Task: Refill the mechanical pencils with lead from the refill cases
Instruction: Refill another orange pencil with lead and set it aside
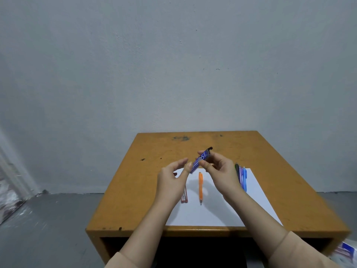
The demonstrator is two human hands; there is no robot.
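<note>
I see the blue refill case (201, 159) held in the air above the middle of the worktop (131, 190), tilted, with its black cap end toward the upper right. The right hand (222, 171) pinches its upper part between thumb and fingers. The left hand (172, 176) is just beside the lower end of the case with its fingers loosely curved. Its thumb meets that end, but I cannot tell whether it actually grips.

Below the hands a white sheet of paper (212, 213) lies on the worktop. An orange pencil (200, 188) lies on it at the centre, its tip pointing toward the bottom of the frame. Just left of it is a red refill case (184, 197), partly hidden under the left wrist.

At the right edge of the sheet a bunch of pencils (242, 176), green, purple and blue, lies side by side, partly behind the right hand. A blue and white packet (347, 250) shows in the lower right corner of the frame, blurred.
</note>
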